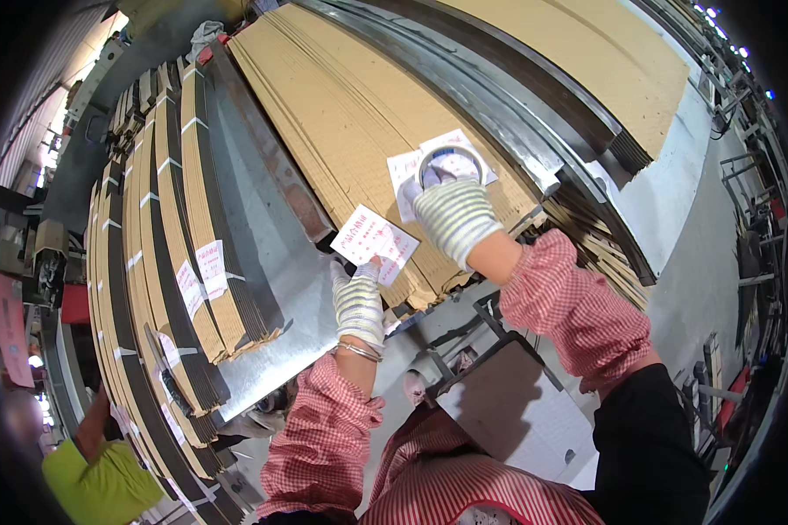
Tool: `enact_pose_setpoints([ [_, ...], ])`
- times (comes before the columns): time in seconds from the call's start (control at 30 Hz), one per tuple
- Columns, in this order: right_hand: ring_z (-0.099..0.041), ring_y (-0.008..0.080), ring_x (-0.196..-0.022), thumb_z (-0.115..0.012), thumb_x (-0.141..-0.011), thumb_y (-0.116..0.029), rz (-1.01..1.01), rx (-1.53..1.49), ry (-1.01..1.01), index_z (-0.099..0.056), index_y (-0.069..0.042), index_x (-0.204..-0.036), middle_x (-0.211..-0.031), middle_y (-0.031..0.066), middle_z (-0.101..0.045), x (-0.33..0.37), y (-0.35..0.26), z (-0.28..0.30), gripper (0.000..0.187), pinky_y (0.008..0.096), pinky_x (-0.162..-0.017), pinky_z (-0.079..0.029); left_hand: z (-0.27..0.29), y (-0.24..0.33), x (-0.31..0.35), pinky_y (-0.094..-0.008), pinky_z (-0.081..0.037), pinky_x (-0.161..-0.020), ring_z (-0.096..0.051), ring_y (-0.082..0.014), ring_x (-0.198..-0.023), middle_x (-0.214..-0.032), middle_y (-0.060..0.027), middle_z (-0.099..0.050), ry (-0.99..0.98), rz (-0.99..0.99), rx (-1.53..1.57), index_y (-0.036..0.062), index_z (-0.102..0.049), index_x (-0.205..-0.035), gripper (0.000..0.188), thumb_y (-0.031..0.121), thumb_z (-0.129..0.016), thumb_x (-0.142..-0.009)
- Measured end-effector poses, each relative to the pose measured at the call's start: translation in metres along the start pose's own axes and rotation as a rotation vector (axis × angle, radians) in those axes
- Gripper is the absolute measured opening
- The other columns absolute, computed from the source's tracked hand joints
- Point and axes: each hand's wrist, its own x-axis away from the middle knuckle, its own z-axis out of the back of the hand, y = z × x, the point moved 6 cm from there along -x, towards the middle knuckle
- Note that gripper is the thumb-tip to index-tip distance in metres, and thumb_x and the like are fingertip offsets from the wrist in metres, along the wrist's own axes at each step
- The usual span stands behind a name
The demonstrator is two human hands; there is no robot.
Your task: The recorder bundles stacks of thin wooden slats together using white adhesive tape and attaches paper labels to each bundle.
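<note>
Both my hands wear striped knit gloves with bare fingertips. My left hand [359,306] is closed on the lower edge of a white paper slip [368,236] with red print, held over the near end of a stack of long brown cardboard strips [333,114]. My right hand [460,219] grips a roll of tape [453,150] above the same stack, a little farther to the right. Other white slips [403,168] lie under and around that roll, partly covered by it and my fingers.
Bundles of cardboard strips [203,192] tied with white bands stand on the metal table [311,337] at left. A dark metal bar [276,166] borders the stack. More cardboard [604,70] lies at far right. A stool [512,402] stands below; a person in a yellow-green shirt [96,481] is at lower left.
</note>
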Motion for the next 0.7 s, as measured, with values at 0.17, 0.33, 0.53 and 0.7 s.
enact_pose_setpoints([
  [0.17,-0.064,0.0333,-0.085,-0.057,-0.082,-0.015,-0.223,-0.149,-0.058,-0.056,-0.004,-0.106,-0.091,0.0227,-0.064,0.005,0.025,0.034,0.026,0.0448,-0.067,-0.050,-0.017,0.014,0.003,-0.0294,-0.046,-0.086,-0.057,-0.0192,-0.102,-0.112,-0.0124,-0.059,-0.237,0.042,0.070,-0.0033,-0.037,-0.131,0.068,0.022,-0.072,-0.078],
  [0.33,-0.057,0.0172,-0.074,-0.063,-0.084,-0.010,-0.671,-1.435,0.638,-0.049,-0.003,-0.103,-0.088,0.0097,-0.056,0.133,-0.001,0.026,0.025,0.0264,-0.065,-0.048,-0.004,0.000,-0.023,-0.0266,-0.053,-0.076,-0.063,-0.0153,-0.086,-0.102,-0.0096,-0.063,-0.142,-0.117,-0.040,-0.0031,-0.050,-0.118,0.045,0.011,-0.070,-0.080],
  [0.53,-0.055,0.0150,-0.085,-0.073,-0.076,-0.047,-0.960,-2.130,0.209,-0.050,0.000,-0.118,-0.097,0.0068,-0.061,0.151,-0.083,-0.089,0.067,0.0265,-0.076,-0.044,-0.031,-0.002,-0.013,-0.0269,-0.053,-0.074,-0.063,-0.0148,-0.085,-0.101,-0.0094,-0.063,-0.194,-0.124,-0.015,-0.0040,-0.053,-0.115,0.041,0.011,-0.069,-0.081],
  [0.7,-0.054,0.0148,-0.083,-0.073,-0.075,-0.044,-1.071,-2.223,0.198,-0.052,0.004,-0.112,-0.095,0.0083,-0.060,0.140,-0.099,-0.093,0.065,0.0264,-0.073,-0.044,-0.014,-0.004,-0.020,-0.0280,-0.052,-0.073,-0.062,-0.0161,-0.083,-0.099,-0.0099,-0.064,-0.177,-0.137,-0.090,-0.0042,-0.057,-0.111,0.035,0.015,-0.067,-0.083],
])
